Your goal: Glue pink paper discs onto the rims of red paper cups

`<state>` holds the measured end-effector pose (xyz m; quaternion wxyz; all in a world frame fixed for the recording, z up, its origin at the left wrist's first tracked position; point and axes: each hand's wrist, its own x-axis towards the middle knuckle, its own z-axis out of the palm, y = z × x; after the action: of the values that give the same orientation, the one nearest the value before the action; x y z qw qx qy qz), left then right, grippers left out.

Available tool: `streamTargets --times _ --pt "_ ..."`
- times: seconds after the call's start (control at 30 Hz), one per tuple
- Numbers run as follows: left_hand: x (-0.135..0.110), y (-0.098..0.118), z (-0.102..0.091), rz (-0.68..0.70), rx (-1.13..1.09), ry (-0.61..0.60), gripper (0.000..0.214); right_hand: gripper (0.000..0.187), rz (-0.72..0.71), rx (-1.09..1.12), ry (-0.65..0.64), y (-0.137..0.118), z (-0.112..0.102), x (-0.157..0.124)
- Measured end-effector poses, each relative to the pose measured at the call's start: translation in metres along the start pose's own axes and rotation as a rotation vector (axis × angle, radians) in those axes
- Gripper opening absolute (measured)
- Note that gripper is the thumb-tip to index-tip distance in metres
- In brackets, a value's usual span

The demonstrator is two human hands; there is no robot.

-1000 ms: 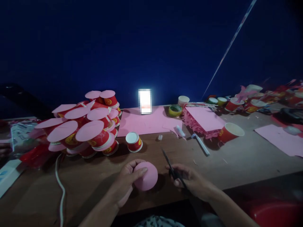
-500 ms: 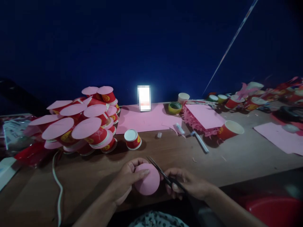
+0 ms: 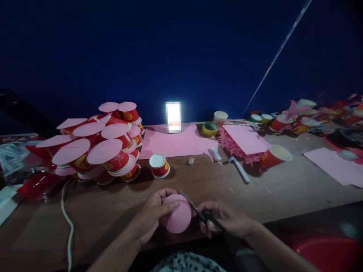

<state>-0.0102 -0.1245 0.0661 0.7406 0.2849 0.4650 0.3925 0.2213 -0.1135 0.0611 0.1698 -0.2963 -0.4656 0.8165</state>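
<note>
One white cord (image 3: 68,226) runs down the left of the surface (image 3: 42,230), beside stacked red cups (image 3: 117,163) topped with pink paper rounds (image 3: 104,152). Next, the left hand (image 3: 152,213) is closed on a pink disc (image 3: 179,221), thumb on its face and the other fingers partly hidden behind; the disc is held above the near part of the surface, on the near side of a lone upturned cup (image 3: 159,166). The scissors (image 3: 200,215) slant across the gap with their tips at the disc's upper edge; I cannot tell whether the blades touch the paper or stand parted. The right hand (image 3: 226,216) is wrapped around their handles. The step seems to be scissor work on that rim. To do it well, pinch the disc flat so it does not buckle, keep the left thumb inward from the blades, and feed the paper by turning the disc, with short, even bites and a steady right wrist. Farther right, a fringed pink stack (image 3: 245,140) and a tilted cup (image 3: 275,156) sit well apart from the blades.
</note>
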Motion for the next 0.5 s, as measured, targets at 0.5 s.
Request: streamTargets --times 0.5 --pt "-0.0029 0.0023 0.0043 -0.02 0.001 -0.003 0.031 0.049 0.017 -0.023 0.011 -0.0005 -0.0029 0.0004"
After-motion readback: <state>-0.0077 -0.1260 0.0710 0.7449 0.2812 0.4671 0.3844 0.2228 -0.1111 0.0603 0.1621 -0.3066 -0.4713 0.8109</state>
